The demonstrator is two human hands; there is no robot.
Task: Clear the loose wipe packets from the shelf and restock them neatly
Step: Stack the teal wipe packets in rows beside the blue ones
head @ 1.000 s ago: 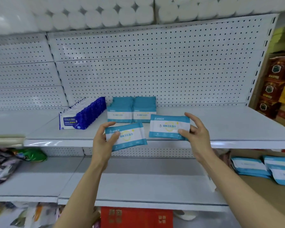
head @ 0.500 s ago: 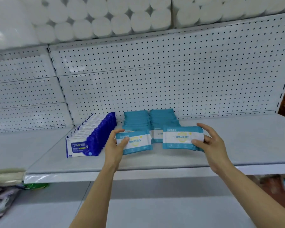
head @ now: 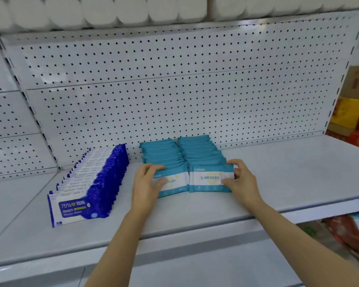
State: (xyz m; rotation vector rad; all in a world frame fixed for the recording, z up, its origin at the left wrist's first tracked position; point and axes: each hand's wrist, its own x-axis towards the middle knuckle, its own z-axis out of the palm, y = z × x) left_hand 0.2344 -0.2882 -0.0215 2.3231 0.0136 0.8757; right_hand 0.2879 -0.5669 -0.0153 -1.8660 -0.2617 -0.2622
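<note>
Change since earlier: both packets, held up in the air off the shelf edge a second before, had been brought in and set down at the front of the two teal rows.
Left hand: grip clenched on the left packet, thumb across its face, fingers over the top edge.
Right hand: grip clenched on the right packet, fingers hooked over the top right corner, thumb on the face.
Packets, position: standing side by side on the shelf, edges touching, leaning back against the teal rows.
Neighbours: row of dark blue wipes just to the left, apart from the teal rows; paper rolls on the shelf above.
Handling, judged: light, soft film pouches with some give; glossy skin likely slippery; not fragile, but a hard squeeze would crease them.
Where to hold, judged: by the short side edges or top corners, so the printed face stayed forward and flat.
Risk, judged: a leaning front packet could slide or tip forward once let go.
Stage, judged: placing the pair, faces not yet squared.
</note>
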